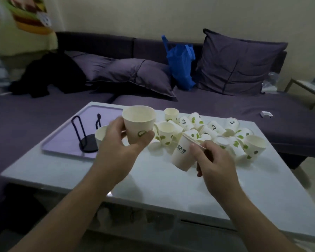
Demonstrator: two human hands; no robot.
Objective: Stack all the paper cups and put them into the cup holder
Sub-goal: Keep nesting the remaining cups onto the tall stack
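Both hands are gripping cups: my left hand [116,142] is holding one upright cup [139,124] above the table [153,179], and my right hand [213,160] is pinching a tilted cup [183,153] by its rim. Nesting them at this angle, I am risking a crushed rim or a knock into the pile [216,135] lying tumbled just behind. They are looking thin and white, with green prints. Left of them, the black wire cup holder [85,135] is standing on the lilac tray [62,140].
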